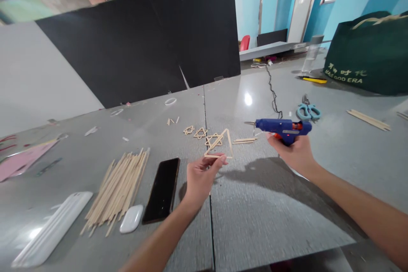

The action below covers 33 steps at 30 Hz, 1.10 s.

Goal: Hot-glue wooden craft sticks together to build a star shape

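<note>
Between the thumb and fingers of my left hand (204,174) is a triangle of thin wooden sticks (230,143), held up above the table. My right hand (298,155) is wrapped round the handle of a blue hot glue gun (277,126). Its nozzle points left, apart from the triangle. Behind the triangle lie several small stick stars: a small one (188,130), a middle one (200,133) and a larger one (208,139), partly hidden by the triangle. A few loose short sticks (245,140) lie between my hands.
Left of my left hand are a black phone (162,189), a white earbud case (131,219), a bundle of wooden sticks (117,187) and a long white case (54,229). On the right lie blue-handled scissors (308,111), a yellow utility knife (314,80), more sticks (368,119) and a green bag (366,55).
</note>
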Available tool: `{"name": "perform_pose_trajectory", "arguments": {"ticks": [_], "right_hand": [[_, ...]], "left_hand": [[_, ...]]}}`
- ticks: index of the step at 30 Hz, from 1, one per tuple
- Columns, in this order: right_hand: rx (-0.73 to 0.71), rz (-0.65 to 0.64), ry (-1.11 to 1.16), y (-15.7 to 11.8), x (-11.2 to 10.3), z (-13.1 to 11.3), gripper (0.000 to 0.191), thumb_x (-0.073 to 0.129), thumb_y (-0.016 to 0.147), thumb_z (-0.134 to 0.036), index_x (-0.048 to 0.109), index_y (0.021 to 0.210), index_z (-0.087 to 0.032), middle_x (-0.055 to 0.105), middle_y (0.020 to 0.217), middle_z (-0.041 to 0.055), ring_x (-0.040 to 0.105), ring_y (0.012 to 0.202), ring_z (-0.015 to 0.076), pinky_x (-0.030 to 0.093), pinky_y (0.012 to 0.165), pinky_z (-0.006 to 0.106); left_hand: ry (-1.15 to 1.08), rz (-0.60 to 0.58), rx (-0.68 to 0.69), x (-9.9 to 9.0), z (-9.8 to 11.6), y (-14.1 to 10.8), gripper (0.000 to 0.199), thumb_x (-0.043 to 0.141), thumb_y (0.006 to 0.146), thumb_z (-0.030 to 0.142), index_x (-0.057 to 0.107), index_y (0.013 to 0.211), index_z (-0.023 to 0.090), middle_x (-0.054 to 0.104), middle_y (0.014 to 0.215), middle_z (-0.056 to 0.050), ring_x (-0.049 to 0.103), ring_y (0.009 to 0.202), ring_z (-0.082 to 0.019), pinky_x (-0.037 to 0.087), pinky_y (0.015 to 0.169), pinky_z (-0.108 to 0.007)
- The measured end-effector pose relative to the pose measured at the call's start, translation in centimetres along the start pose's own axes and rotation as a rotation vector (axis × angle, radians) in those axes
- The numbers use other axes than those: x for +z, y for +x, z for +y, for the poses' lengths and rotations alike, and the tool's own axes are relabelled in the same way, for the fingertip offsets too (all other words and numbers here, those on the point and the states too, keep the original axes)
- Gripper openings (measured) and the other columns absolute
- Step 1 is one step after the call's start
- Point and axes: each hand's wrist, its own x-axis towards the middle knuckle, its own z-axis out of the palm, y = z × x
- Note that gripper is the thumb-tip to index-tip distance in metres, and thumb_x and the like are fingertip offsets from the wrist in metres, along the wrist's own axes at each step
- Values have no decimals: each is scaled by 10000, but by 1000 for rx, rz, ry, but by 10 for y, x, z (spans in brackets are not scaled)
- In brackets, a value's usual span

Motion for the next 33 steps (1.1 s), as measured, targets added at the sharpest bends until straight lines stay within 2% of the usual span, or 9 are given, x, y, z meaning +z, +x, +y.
{"name": "perform_pose_trajectory", "arguments": {"ticks": [4, 7, 10, 15, 17, 20, 24, 29, 33], "right_hand": [[-34, -33, 49, -5, 4, 1, 303, 760, 838, -357, 557, 666, -213, 522, 586, -21, 482, 532, 133, 411, 515, 265], [89, 10, 74, -2, 5, 2, 336, 785, 843, -438, 596, 691, -205, 508, 569, -22, 448, 496, 124, 385, 480, 268], [228, 53, 165, 5, 3, 1, 337, 832, 809, -489, 655, 797, -203, 471, 529, -44, 400, 448, 116, 335, 429, 263], [312, 49, 179, 10, 2, 1, 351, 849, 761, -486, 649, 774, -198, 447, 503, -48, 361, 440, 107, 309, 408, 254], [264, 37, 91, 8, 3, 5, 354, 803, 781, -491, 620, 705, -198, 451, 514, -37, 375, 455, 110, 323, 424, 259], [85, -9, -37, 2, 5, 10, 309, 724, 815, -451, 606, 676, -201, 535, 564, -11, 485, 512, 137, 423, 509, 275], [-81, -137, -100, -9, 2, 12, 145, 710, 825, -343, 686, 893, -217, 639, 647, -20, 564, 536, 143, 461, 556, 259], [-336, -257, -131, -16, -4, 11, 164, 693, 836, -245, 704, 999, -250, 702, 727, -32, 610, 562, 128, 471, 601, 241], [-419, -272, -142, -16, -8, 11, 171, 669, 861, -220, 699, 1025, -256, 710, 746, -32, 608, 560, 125, 469, 599, 242]], "left_hand": [[-14, -118, -65, 3, 0, 2, 294, 790, 923, 455, 856, 777, 210, 823, 820, -87, 783, 873, -198, 629, 771, -287], [-29, -156, -85, 5, -1, 3, 290, 820, 881, 475, 856, 802, 199, 845, 978, -108, 770, 854, -196, 598, 658, -260], [-76, -197, -123, 6, -1, 4, 317, 836, 867, 503, 850, 816, 191, 841, 1081, -126, 766, 875, -204, 607, 633, -264], [-140, -241, -199, 4, 4, 5, 397, 828, 881, 578, 866, 829, 186, 824, 913, -113, 705, 757, -175, 591, 621, -275], [-184, -264, -228, 3, 5, 5, 433, 827, 883, 607, 870, 860, 176, 807, 877, -104, 664, 719, -155, 583, 644, -279], [-306, -317, -301, 2, 7, 2, 476, 841, 875, 630, 867, 916, 156, 791, 888, -105, 635, 704, -133, 570, 676, -271], [-486, -428, -400, 0, 10, -2, 484, 867, 872, 611, 865, 1083, 175, 802, 937, -109, 670, 736, -135, 561, 701, -261], [-509, -547, -455, -2, 10, -7, 487, 859, 876, 620, 861, 1027, 156, 811, 892, -134, 728, 734, -187, 596, 716, -314], [-472, -628, -455, -2, 9, -10, 485, 822, 896, 646, 855, 1001, 174, 816, 870, -128, 738, 726, -204, 620, 721, -340]]}}
